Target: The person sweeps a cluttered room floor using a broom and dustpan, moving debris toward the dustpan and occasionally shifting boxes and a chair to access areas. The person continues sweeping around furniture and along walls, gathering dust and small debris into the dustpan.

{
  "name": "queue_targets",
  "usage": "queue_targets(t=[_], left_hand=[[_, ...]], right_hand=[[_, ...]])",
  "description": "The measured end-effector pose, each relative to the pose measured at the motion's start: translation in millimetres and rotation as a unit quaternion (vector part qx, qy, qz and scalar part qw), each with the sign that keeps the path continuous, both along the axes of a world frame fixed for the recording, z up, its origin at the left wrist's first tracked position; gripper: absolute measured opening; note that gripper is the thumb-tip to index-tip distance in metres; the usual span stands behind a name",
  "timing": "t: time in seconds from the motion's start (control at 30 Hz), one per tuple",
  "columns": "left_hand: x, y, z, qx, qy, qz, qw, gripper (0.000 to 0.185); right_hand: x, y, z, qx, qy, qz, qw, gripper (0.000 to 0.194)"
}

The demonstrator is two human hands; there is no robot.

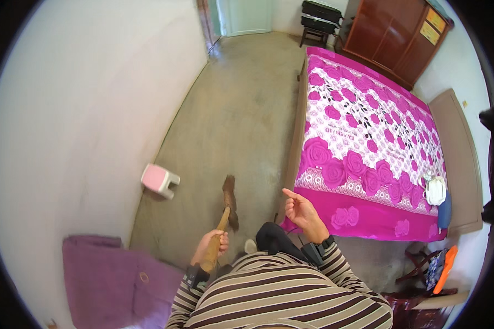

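Note:
My left hand (pixel 219 243) is closed around the yellowish handle of a broom (pixel 224 222), whose brown head (pixel 230 197) lies against the concrete floor ahead of my feet. The top of the handle runs back along my left forearm. My right hand (pixel 299 210) is raised near the corner of the bed, with nothing in it; its index finger points out and the other fingers are loosely curled. Both wrists wear dark straps with small devices.
A pink and white plastic stool (pixel 156 179) stands by the left wall. A bed with a magenta floral bedspread (pixel 370 164) is at the right, a purple covered piece of furniture (pixel 103 279) at lower left. A wooden wardrobe (pixel 387 33) and a pale green door (pixel 247 16) are at the far end.

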State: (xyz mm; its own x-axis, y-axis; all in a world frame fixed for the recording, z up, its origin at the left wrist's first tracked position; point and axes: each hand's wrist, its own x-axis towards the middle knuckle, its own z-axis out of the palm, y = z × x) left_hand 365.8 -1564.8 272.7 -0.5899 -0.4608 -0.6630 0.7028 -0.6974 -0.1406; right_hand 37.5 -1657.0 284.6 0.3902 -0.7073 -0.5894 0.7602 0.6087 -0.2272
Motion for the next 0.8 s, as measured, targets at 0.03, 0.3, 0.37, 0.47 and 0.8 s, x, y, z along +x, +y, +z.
queue_targets(t=[0.03,0.3,0.37,0.47,0.8], left_hand=[[6,-27,-4,0.001,-0.017,-0.011,1.000,0.013],[34,-248,-25,0.002,-0.001,-0.041,0.999,0.016],[36,-296,-15,0.000,-0.007,-0.046,0.999,0.015],[40,-375,4,-0.022,-0.034,-0.060,0.997,0.015],[54,-635,6,-0.109,-0.109,-0.156,0.976,0.012]], right_hand=[[-1,-18,-4,-0.002,0.002,-0.012,1.000,0.029],[-1,-214,-56,0.016,-0.051,-0.086,0.995,0.029],[13,-266,-58,0.040,-0.060,-0.112,0.991,0.031],[38,-353,-45,0.019,-0.016,-0.085,0.996,0.031],[77,-595,-42,-0.007,-0.006,-0.093,0.996,0.030]])
